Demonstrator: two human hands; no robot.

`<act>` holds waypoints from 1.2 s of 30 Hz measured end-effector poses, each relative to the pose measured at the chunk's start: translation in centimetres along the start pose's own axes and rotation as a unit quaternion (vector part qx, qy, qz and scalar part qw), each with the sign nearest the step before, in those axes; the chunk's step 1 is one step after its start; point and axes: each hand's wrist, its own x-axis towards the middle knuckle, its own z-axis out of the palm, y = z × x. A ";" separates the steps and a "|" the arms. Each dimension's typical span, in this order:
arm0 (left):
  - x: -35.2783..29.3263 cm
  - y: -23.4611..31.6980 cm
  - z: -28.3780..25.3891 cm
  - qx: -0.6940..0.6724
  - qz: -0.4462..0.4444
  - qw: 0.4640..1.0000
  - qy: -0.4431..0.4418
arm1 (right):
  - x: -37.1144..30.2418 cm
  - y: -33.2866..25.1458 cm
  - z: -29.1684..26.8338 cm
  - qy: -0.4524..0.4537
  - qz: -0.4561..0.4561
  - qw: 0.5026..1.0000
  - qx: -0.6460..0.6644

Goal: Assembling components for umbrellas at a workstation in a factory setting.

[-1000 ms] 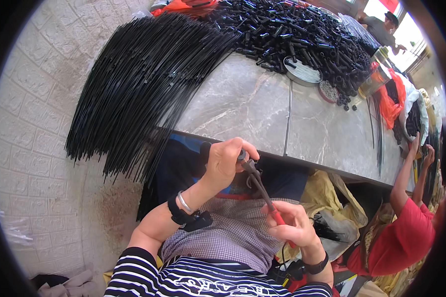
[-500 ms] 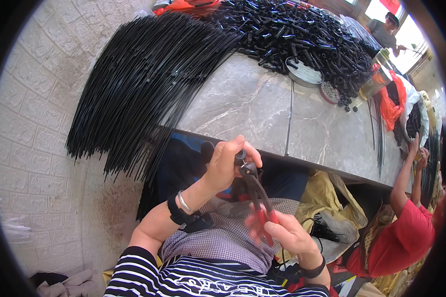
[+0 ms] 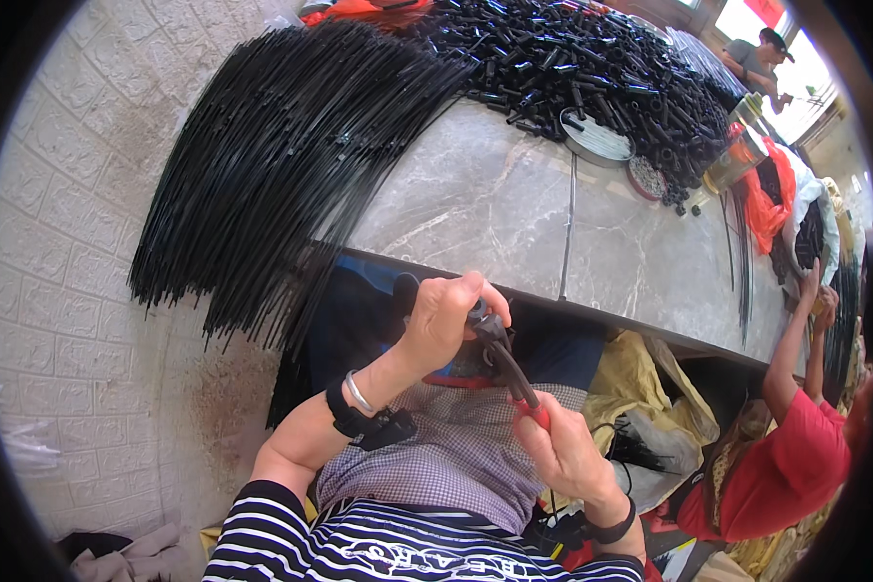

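Note:
My left hand (image 3: 439, 322) is closed around a small black cylindrical part (image 3: 476, 311) in front of the table edge, above my lap. Most of that part is hidden by the fingers. The jaws of a pair of red-handled pliers (image 3: 511, 371) meet it at my left fingertips. My right hand (image 3: 570, 452) grips the pliers by their handles, which are squeezed together. What lies between the jaws is too small to make out.
A fan of long black rods (image 3: 272, 175) overhangs the table's left side. Behind the grey tabletop (image 3: 475, 209) lies a heap of black tube pieces (image 3: 592, 73), near a round tin (image 3: 597, 144) and a small dish (image 3: 647, 178). A person in red (image 3: 776, 466) works at the right.
The plier handles, spread apart before, are now pressed together, and my right fingers have closed around them. My left hand has stayed almost in place.

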 end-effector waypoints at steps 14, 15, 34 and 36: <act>1.9 -1.4 -2.0 -0.134 0.069 0.984 -0.098 | 0.6 1.6 -5.1 0.143 -0.028 0.971 -0.191; 2.1 -0.8 -2.3 -0.177 0.050 0.978 -0.094 | 1.4 1.6 -6.1 0.210 -0.011 0.935 -0.285; 0.8 -0.4 -3.4 -0.286 0.113 0.945 -0.107 | 13.4 4.1 -7.2 0.093 -0.079 0.857 -0.500; 0.6 -0.6 -4.3 -0.283 0.116 0.946 -0.108 | 9.4 2.1 -5.2 0.041 -0.097 0.872 -0.478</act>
